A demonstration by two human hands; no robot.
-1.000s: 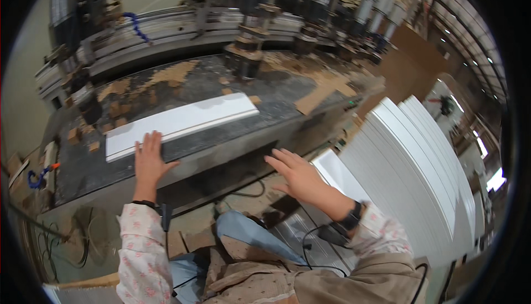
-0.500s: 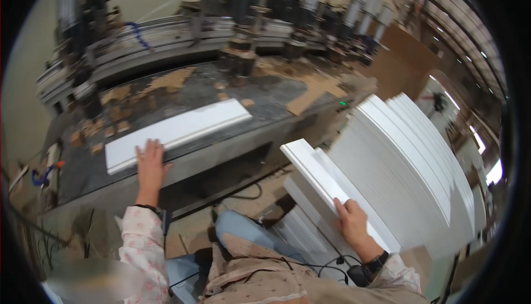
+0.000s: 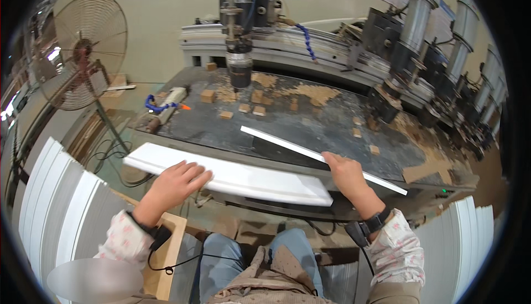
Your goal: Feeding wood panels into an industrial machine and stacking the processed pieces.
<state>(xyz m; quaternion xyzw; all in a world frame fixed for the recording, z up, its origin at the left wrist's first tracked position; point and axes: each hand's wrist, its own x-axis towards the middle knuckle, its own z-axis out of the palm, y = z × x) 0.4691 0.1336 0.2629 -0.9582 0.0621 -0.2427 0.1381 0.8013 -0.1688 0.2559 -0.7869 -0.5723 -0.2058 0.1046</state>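
My left hand (image 3: pixel 180 186) grips a long white panel (image 3: pixel 260 178) with a moulded edge, fingers over its top face and thumb hidden. That panel is held tilted in front of the machine table's near edge. In my right hand (image 3: pixel 351 179) is a second white board (image 3: pixel 290 146), seen nearly edge-on as a thin strip slanting down to the right. It is over the dark machine table (image 3: pixel 210 121); whether its lower edge touches the surface I cannot tell.
Wood blocks (image 3: pixel 207 96) and sawdust (image 3: pixel 312 92) litter the table under upright machine heads (image 3: pixel 240 69). A blue hose with an orange nozzle (image 3: pixel 166 105) sits at the table's left end. White panels are stacked at left (image 3: pixel 55 193) and right (image 3: pixel 456 243). A caged fan (image 3: pixel 83 49) stands far left.
The view has turned left. My left hand has drawn its panel off the table toward me and left. My right hand has brought a board from the right stack over the table.
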